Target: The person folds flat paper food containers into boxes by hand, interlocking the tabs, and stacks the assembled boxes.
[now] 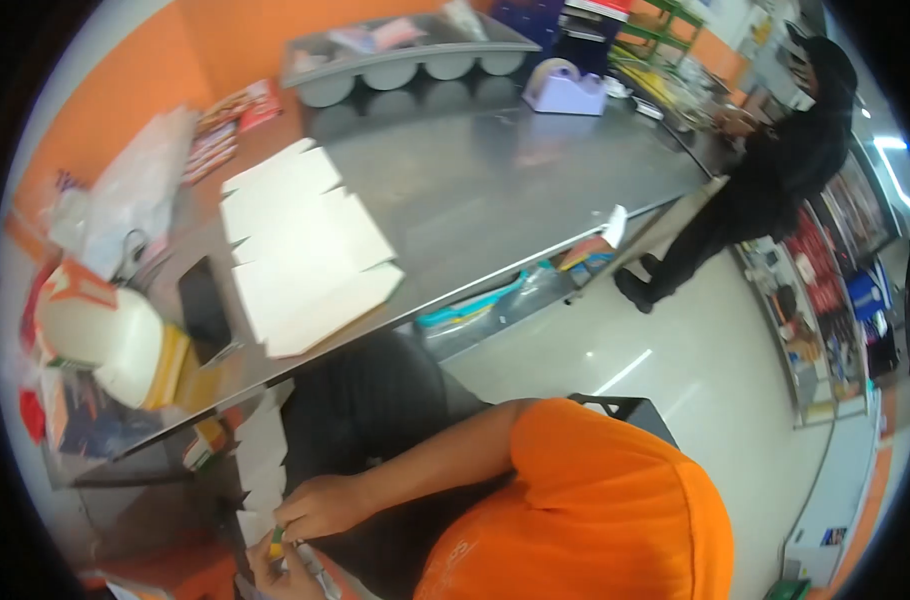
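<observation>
My right hand (320, 506) reaches down from the orange sleeve, its fingers pinched together at the lower end of a white, notched cardboard box blank (262, 455). Close below, my left hand (283, 574) is closed at the same end, partly cut off by the frame. A small green-and-yellow patch (277, 542) shows between the fingers of both hands; it looks like a printed part of the cardboard. Another flat white box blank (310, 250) lies on the metal table (455, 190), away from my hands.
A phone (205, 310) and an open white-and-yellow carton (135, 345) rest on the table's near left, by plastic bags (140, 190). A grey tray with round cups (405, 60) and a lilac tape dispenser (565, 90) stand farther back. A person in black (775, 170) stands beyond the table.
</observation>
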A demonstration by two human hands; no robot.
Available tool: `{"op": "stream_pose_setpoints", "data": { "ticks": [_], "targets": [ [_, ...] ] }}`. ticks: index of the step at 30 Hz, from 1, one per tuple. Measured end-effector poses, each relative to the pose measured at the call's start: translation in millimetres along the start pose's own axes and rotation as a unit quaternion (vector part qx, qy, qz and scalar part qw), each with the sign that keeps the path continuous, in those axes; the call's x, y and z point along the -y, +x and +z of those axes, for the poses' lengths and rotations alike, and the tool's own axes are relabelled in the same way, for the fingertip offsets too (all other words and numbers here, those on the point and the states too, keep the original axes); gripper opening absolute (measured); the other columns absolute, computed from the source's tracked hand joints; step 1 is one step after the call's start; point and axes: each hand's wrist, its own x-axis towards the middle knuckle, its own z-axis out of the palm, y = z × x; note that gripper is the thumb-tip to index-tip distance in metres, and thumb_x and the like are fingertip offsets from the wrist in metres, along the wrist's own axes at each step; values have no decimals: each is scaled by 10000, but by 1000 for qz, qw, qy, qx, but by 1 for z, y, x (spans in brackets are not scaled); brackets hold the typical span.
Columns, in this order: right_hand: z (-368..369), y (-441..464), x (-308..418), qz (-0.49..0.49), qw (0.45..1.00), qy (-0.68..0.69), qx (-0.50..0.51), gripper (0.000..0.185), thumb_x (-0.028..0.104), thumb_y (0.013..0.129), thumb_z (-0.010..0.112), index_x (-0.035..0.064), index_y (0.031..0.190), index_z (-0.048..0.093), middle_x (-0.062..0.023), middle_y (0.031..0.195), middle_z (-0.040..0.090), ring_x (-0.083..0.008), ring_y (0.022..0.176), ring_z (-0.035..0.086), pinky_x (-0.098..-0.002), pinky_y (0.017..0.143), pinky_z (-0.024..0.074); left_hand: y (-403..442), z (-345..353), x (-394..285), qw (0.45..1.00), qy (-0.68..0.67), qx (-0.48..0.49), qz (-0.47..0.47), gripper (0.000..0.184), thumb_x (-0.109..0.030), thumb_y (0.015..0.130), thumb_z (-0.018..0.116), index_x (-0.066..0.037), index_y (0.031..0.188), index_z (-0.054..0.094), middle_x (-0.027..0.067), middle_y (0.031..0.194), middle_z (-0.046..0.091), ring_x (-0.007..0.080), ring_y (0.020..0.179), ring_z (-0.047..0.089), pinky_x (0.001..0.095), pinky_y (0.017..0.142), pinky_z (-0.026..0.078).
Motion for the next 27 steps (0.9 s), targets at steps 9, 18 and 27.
{"op": "stream_pose_setpoints", "data": {
  "ticks": [9, 18, 27],
  "targets": [
    [5, -13, -3, 37, 999, 4, 28, 147, 170, 922, 669, 47, 850, 633, -112, 904, 575, -327, 760, 649, -450, 631, 532, 0, -3, -2, 995, 0, 65, 72, 165, -3, 972, 695, 31, 1121, 757, 59, 889, 625, 148, 801, 578, 296, 725, 454],
    [17, -13, -15, 15, 999, -27, 41, 159, 170, 864, 713, 65, 795, 615, -100, 897, 553, -295, 729, 653, -432, 612, 542, -4, -2, 5, 998, -7, 53, 16, 249, 53, 935, 677, 40, 1172, 752, 72, 914, 608, 182, 892, 600, 309, 828, 467],
    [1, -5, -14, 27, 999, 24, 33, 163, 135, 967, 720, 0, 1058, 730, -128, 1026, 686, -296, 869, 718, -424, 743, 595, 13, -1, -14, 998, 33, 46, 41, 274, 11, 856, 752, -7, 1124, 804, 111, 817, 691, 248, 784, 593, 356, 786, 451]
  ]
}}
